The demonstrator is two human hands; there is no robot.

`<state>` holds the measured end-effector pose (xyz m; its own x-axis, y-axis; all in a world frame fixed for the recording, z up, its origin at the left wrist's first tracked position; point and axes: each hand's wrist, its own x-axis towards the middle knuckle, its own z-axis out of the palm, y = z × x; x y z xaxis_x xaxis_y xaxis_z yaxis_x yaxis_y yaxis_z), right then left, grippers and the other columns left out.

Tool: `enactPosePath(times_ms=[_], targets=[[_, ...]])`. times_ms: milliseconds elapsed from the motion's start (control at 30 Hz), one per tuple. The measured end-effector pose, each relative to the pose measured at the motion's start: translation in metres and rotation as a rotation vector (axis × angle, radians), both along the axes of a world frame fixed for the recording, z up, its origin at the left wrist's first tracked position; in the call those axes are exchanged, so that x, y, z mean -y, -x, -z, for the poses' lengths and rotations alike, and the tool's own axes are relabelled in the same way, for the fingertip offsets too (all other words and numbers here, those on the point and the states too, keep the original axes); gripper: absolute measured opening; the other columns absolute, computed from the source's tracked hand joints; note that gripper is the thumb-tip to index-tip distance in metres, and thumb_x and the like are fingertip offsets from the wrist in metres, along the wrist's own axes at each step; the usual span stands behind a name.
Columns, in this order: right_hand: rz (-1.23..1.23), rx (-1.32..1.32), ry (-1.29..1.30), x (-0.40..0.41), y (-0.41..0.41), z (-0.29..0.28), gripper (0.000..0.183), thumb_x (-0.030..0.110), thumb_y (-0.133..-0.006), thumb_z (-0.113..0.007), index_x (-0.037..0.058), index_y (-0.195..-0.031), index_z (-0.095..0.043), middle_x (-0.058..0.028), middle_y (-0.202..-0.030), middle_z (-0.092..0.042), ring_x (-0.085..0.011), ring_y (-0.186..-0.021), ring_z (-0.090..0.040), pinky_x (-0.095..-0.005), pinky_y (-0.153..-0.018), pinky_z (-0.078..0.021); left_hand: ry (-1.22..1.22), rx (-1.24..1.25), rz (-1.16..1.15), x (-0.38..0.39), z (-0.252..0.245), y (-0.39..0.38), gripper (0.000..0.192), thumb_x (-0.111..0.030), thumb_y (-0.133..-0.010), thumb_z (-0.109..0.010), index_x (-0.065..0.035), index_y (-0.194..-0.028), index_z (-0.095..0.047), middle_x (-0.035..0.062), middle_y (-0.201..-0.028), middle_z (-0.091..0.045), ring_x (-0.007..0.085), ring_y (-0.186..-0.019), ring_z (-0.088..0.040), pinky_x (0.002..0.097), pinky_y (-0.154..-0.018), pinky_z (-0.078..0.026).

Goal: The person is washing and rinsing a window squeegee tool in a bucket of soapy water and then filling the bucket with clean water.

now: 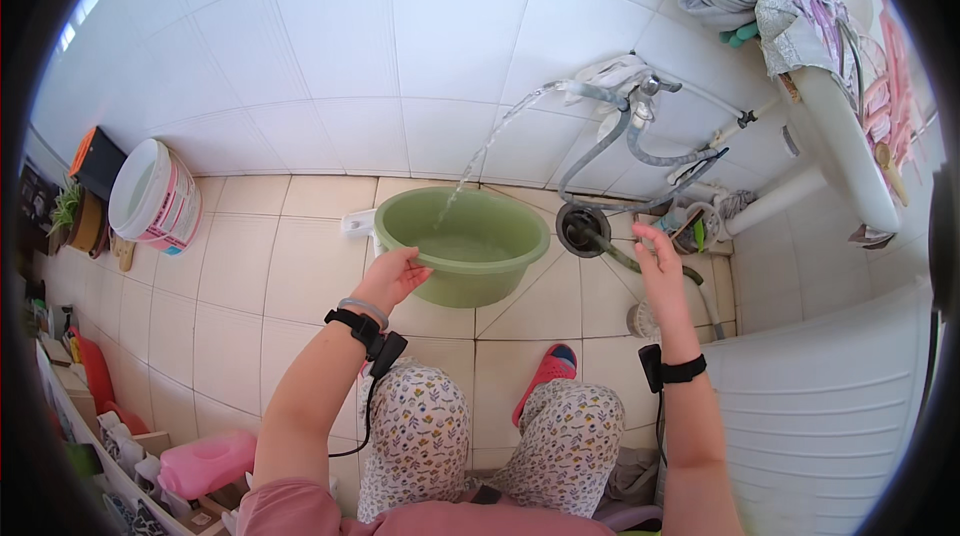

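My left hand (394,277) grips the near left rim of a green plastic basin (472,284) on the tiled floor. A stream of water (491,138) arcs down into the basin from the end of a grey hose (596,91). That hose is looped at a wall tap (651,84) with white cloth wrapped about it. Some water lies in the bottom of the basin. To the right, my right hand (660,262) is raised with its fingers apart and nothing in it. Below it, a dark drain hose (622,258) runs to a round floor drain (583,230).
A white bucket (139,194) and a potted plant (67,209) stand at left. A pink plastic jug (206,465) lies among items at lower left. A white ribbed panel (810,416) borders the right side. Cloths hang over a white sink (847,146) at upper right.
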<state>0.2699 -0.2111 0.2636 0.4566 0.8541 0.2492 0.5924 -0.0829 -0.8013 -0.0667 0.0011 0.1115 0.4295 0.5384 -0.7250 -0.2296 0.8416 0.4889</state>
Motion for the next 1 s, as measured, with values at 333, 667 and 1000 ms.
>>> enactPosePath(times_ms=[333,667,1000], targets=[[-0.2,-0.159,0.314,-0.014,0.039,-0.008,0.028,0.014,-0.091,-0.054,0.002,-0.116,-0.057,-0.0088,-0.115,-0.06,-0.0182,-0.108,-0.055,-0.0299,-0.093,-0.041,0.058,0.006,-0.066,0.011,-0.003,0.001,0.014,-0.006,-0.093,-0.047,0.0022,-0.104,-0.05,0.0151,-0.094,-0.059,0.0251,-0.083,-0.061,0.0335,-0.074,-0.057],[-0.44,0.265,0.4,-0.085,0.056,0.078,0.05,0.027,-0.086,-0.061,0.0037,-0.128,-0.049,-0.017,-0.129,-0.051,-0.0323,-0.123,-0.044,-0.0384,-0.102,-0.0369,0.089,0.011,-0.097,-0.001,0.002,0.002,0.016,-0.008,-0.094,-0.049,0.0024,-0.105,-0.05,0.0162,-0.095,-0.06,0.0265,-0.083,-0.063,0.0328,-0.073,-0.058],[-0.534,0.201,0.484,-0.105,0.066,0.111,0.038,0.032,-0.082,-0.065,0.0038,-0.106,-0.062,-0.0136,-0.108,-0.059,-0.0315,-0.109,-0.05,-0.0386,-0.091,-0.0412,0.051,0.066,-0.038,-0.005,-0.01,0.013,0.018,-0.009,-0.095,-0.048,0.0028,-0.108,-0.05,0.015,-0.099,-0.06,0.0246,-0.088,-0.061,0.034,-0.077,-0.057]])
